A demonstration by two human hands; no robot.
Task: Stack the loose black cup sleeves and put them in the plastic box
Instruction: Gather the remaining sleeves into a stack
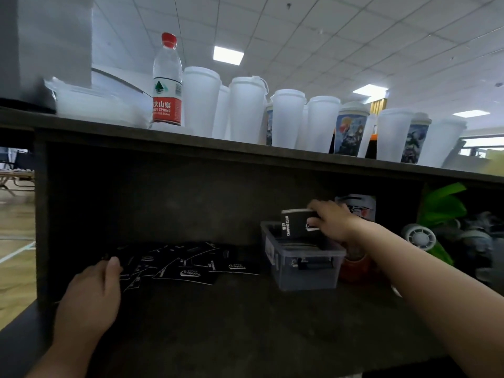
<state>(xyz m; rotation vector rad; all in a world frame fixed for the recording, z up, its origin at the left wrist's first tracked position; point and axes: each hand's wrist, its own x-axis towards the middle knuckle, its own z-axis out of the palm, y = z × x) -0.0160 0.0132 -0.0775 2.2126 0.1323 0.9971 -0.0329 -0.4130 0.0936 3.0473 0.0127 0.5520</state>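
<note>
- Risk: the stack of sleeves (297, 223) in your right hand (331, 223) enters the plastic box (305, 264) on edge; a loosened pinch lets it fan or snag the rim.
- Risk: your left hand (91, 293), fingers flat on the loose sleeves (188, 264), may slide them off the shelf.
- Position: the loose sleeves lie between left hand and box.

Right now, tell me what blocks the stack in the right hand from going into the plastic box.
Nothing visible. The right hand holds the stack of sleeves directly over the open plastic box.
</note>
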